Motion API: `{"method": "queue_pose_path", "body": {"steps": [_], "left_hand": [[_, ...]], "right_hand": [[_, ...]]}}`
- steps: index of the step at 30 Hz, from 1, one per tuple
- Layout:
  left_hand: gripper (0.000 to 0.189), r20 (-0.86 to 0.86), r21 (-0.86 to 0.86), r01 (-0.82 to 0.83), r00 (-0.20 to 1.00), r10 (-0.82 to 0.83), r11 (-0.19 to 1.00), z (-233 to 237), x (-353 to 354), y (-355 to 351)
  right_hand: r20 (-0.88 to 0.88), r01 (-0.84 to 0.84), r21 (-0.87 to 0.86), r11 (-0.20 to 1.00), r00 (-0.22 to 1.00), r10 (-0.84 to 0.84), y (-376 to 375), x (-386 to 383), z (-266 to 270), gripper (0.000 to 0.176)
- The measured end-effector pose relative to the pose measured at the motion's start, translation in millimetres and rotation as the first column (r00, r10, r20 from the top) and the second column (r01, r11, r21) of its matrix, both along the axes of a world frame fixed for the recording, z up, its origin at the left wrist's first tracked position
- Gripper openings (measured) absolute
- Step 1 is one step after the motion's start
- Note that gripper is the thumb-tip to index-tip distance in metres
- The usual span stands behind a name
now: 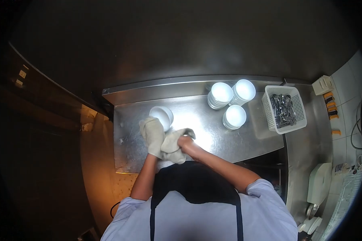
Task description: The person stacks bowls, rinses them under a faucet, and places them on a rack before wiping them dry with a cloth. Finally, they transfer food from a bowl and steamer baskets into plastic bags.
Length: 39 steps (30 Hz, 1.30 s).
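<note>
A pale cloth is bunched in front of my body, above the near edge of the steel counter. My left hand is covered by the cloth, its fingers hidden, beside a white bowl on the counter. The cloth overlaps the bowl's near side; whether my left hand grips the bowl cannot be made out. My right hand is closed on the cloth, just right of my left hand. A dark edge or object shows at the top of the cloth.
Stacks of white bowls stand right of centre on the steel counter. Further right, a white basket holds metal utensils. A raised steel ledge runs along the back, and a pale green device is at the lower right.
</note>
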<state>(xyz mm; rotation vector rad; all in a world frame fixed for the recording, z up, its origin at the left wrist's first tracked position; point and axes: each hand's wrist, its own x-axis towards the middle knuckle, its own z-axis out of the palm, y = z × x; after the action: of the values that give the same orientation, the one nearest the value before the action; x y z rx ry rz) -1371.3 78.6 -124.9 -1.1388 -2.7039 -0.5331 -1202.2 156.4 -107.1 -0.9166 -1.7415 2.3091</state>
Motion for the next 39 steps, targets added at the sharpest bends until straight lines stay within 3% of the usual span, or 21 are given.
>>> {"method": "queue_pose_path", "body": {"steps": [1,2,4,5,7,9,12,13,15,17,19,20,21,25,27,29,32,34,36,38,39], "left_hand": [[0.010,0.086,0.117,-0.088,0.993,0.078,0.989,-38,-10,11],[0.007,0.069,0.064,-0.039,0.997,0.035,0.997,-42,-13,16],[0.008,0.041,-0.046,0.056,0.998,-0.054,0.997,-49,-19,24],[0.010,0.031,-0.103,0.101,0.995,-0.099,0.990,-51,-21,28],[0.017,0.013,-0.216,0.189,0.981,-0.191,0.958,-53,-23,39],[0.019,0.099,-0.128,0.118,0.989,-0.106,0.985,-42,-16,47],[0.015,0.217,-0.177,0.044,0.976,-0.005,0.983,15,3,57],[0.013,0.249,-0.223,0.028,0.968,0.029,0.974,27,6,58],[0.013,0.296,-0.138,0.096,0.954,-0.052,0.986,-19,-8,53],[0.014,0.166,-0.038,0.176,0.972,-0.167,0.984,-66,-25,39],[0.020,-0.153,0.051,0.293,0.947,-0.282,0.955,-66,-31,26],[0.017,-0.136,0.027,0.296,0.947,-0.290,0.955,-68,-28,18],[0.015,-0.117,0.004,0.301,0.947,-0.299,0.954,-21,-9,11],[0.013,0.093,0.138,0.317,0.939,-0.331,0.938,43,16,-22],[0.015,0.543,0.592,0.091,0.689,-0.480,0.801,47,29,-19],[0.018,0.589,0.672,0.038,0.577,-0.565,0.740,58,40,-14],[0.027,0.301,0.334,0.441,0.788,-0.537,0.833,106,46,0],[0.036,0.069,-0.006,0.581,0.812,-0.579,0.814,134,48,12],[0.041,0.031,0.102,0.577,0.813,-0.582,0.811,134,55,15],[0.043,0.196,0.618,0.345,0.803,-0.563,0.706,111,70,8],[0.044,0.402,0.776,0.124,0.659,-0.635,0.619,109,68,5]], "right_hand": [[0.071,-0.149,0.197,0.969,0.988,0.137,10,13,3,0.031],[0.169,-0.302,0.372,0.878,0.952,0.256,18,25,8,0.029],[0.181,-0.078,0.713,0.697,0.981,-0.076,27,48,25,0.021],[0.103,0.009,0.884,0.468,0.972,-0.212,38,62,21,0.022],[0.034,0.011,0.991,0.133,0.943,-0.331,75,92,0,0.034],[0.044,-0.095,0.992,-0.084,0.882,-0.469,100,114,8,0.031],[0.142,-0.218,0.972,-0.094,0.852,-0.504,127,141,-6,0.024],[0.263,-0.269,0.961,0.061,0.826,-0.499,131,144,-1,0.015],[0.284,-0.269,0.958,0.100,0.838,-0.465,139,149,-6,0.013],[0.258,-0.221,0.966,0.134,0.863,-0.434,141,152,-8,0.014],[0.184,-0.128,0.979,0.161,0.893,-0.410,143,151,-2,0.015],[0.210,-0.158,0.974,0.159,0.891,-0.403,144,151,2,0.015],[0.237,-0.189,0.969,0.157,0.886,-0.398,145,151,7,0.014],[0.316,-0.278,0.949,0.151,0.852,-0.417,144,145,20,0.014],[0.213,-0.189,0.977,0.097,0.877,-0.432,136,144,29,0.012],[0.119,-0.100,0.993,0.067,0.902,-0.414,123,137,45,0.010],[0.004,0.021,0.997,0.076,0.950,-0.312,87,113,79,0.011],[-0.073,0.090,0.992,0.093,0.983,-0.171,64,93,90,0.014],[-0.063,0.048,0.987,0.153,0.994,0.093,54,74,97,0.039],[-0.096,0.090,0.953,0.288,0.995,0.007,42,52,114,0.059],[-0.107,0.114,0.929,0.352,0.993,-0.039,39,45,118,0.069]]}}
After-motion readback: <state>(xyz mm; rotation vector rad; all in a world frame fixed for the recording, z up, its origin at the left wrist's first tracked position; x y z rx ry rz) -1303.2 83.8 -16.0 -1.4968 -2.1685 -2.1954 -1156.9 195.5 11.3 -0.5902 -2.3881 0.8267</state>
